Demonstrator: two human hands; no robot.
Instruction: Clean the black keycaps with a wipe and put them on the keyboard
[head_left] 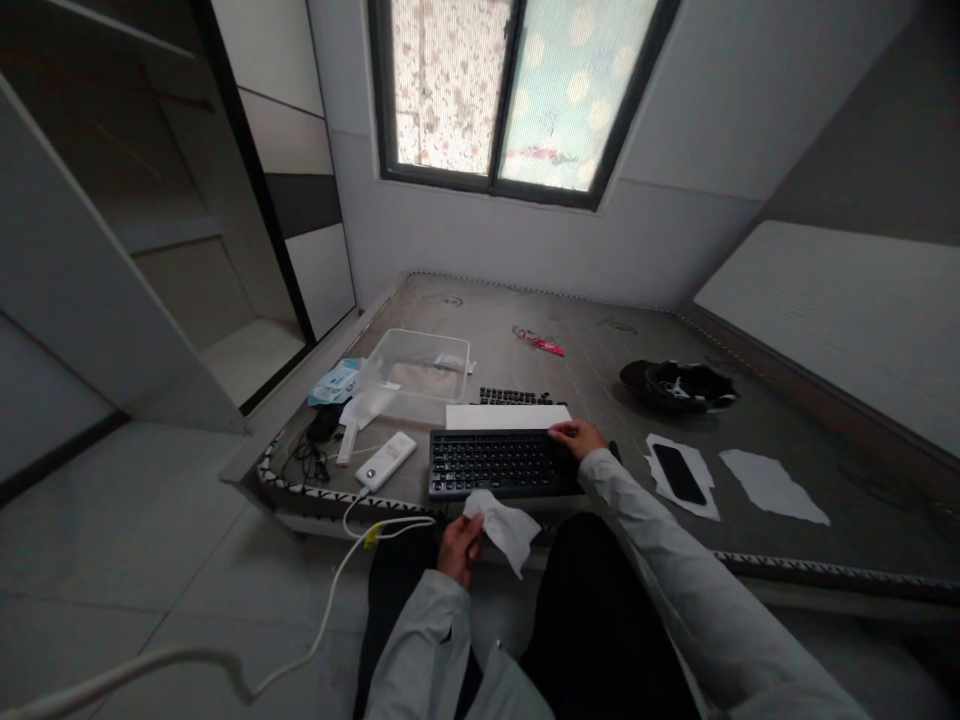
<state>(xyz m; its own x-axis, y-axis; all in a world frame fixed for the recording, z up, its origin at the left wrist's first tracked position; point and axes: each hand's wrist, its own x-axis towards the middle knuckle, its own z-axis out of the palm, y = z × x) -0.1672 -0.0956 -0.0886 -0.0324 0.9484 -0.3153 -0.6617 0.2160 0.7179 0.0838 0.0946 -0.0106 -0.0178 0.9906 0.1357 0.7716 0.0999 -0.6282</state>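
Wipe (504,530), left hand (459,548); unreadable keyboard (499,463)

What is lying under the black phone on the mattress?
The phone lies on a torn white sheet of paper, which rests on the grey mattress. The paper's edges show all around the phone; the part directly beneath it is covered.

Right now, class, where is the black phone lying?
In the head view, the black phone lies on a white paper sheet on the mattress, to the right of the keyboard and the right hand, in front of the dark cap.
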